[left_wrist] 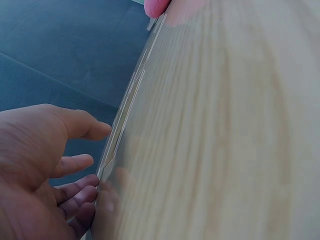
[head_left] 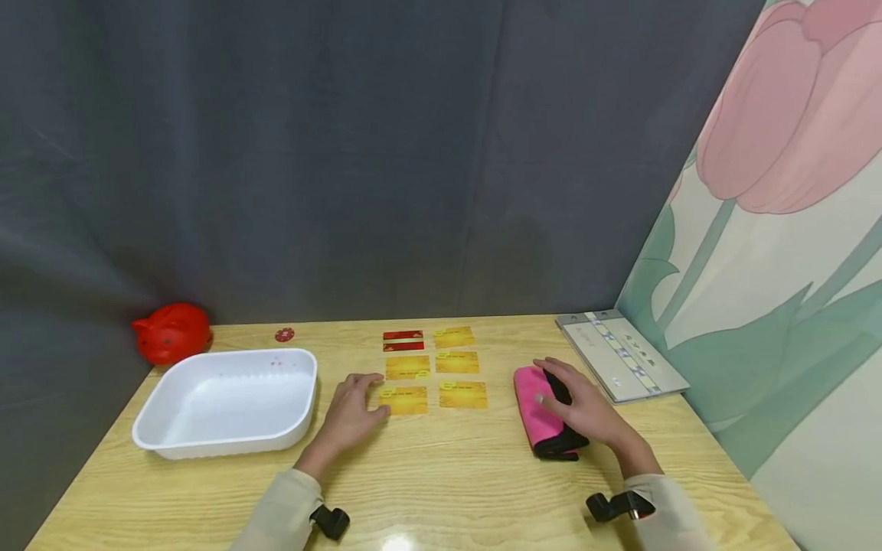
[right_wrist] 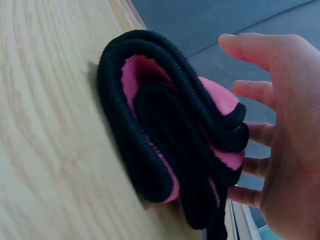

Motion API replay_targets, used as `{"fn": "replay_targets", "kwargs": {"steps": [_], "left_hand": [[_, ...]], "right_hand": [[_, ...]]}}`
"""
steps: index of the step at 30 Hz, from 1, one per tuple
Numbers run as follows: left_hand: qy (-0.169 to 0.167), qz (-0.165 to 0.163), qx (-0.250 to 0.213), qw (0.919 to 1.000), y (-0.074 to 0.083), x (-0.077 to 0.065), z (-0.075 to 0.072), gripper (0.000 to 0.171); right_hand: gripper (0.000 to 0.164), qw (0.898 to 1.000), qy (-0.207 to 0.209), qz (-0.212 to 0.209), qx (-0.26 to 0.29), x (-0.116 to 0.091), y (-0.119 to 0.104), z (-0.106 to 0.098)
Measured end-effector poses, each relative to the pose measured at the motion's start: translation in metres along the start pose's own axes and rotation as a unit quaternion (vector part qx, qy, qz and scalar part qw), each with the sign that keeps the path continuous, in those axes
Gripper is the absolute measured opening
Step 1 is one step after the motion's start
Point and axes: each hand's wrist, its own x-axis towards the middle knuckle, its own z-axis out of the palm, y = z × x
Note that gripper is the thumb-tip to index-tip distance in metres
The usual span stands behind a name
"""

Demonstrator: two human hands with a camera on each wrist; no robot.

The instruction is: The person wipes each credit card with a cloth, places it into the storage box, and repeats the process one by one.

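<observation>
Several yellow cards and one red card (head_left: 403, 341) lie in two columns in the middle of the table. My left hand (head_left: 350, 413) rests beside the nearest left yellow card (head_left: 404, 400), thumb and fingers spread at its left edge. In the left wrist view that hand (left_wrist: 60, 170) has relaxed fingers low by the tabletop, with nothing gripped. A folded pink and black cloth (head_left: 530, 402) lies right of the cards. Over its right side reaches my right hand (head_left: 586, 405), thumb and fingers spread. The right wrist view shows the cloth's thick folds (right_wrist: 165, 125) beside the loosely bent fingers.
A white plastic tray (head_left: 227, 450) stands at the left, with a red piggy bank (head_left: 174, 334) behind it. A red poker chip (head_left: 285, 334) lies near the back edge. A ring-bound calendar (head_left: 620, 356) lies at the back right, beside the flowered wall.
</observation>
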Motion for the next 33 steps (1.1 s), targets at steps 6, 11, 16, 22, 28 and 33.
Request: {"fn": "replay_targets", "kwargs": {"steps": [6, 11, 16, 22, 28, 33], "left_hand": [[-0.001, 0.003, 0.004, 1.0000, 0.000, 0.001, 0.001, 0.056], [-0.004, 0.004, 0.009, 0.9999, 0.000, 0.002, 0.001, 0.056], [-0.011, 0.014, 0.024, 0.9996, -0.002, 0.003, 0.000, 0.053], [-0.037, 0.027, 0.037, 0.9982, -0.003, 0.005, -0.004, 0.051], [-0.042, 0.027, 0.030, 0.9983, -0.006, 0.007, -0.007, 0.045], [-0.044, 0.025, 0.030, 0.9983, -0.006, 0.008, -0.007, 0.043]], "right_hand": [[0.062, 1.000, 0.009, 0.003, -0.002, -0.004, 0.003, 0.004], [0.061, 1.000, 0.020, -0.011, 0.006, -0.004, 0.002, 0.008], [0.060, 1.000, 0.020, -0.012, -0.001, -0.003, 0.002, 0.012], [0.063, 0.999, 0.037, -0.016, -0.017, -0.002, 0.006, 0.019], [0.063, 0.998, 0.056, -0.012, -0.033, -0.001, 0.007, 0.027], [0.060, 0.996, 0.076, 0.003, -0.043, -0.001, 0.007, 0.030]]}}
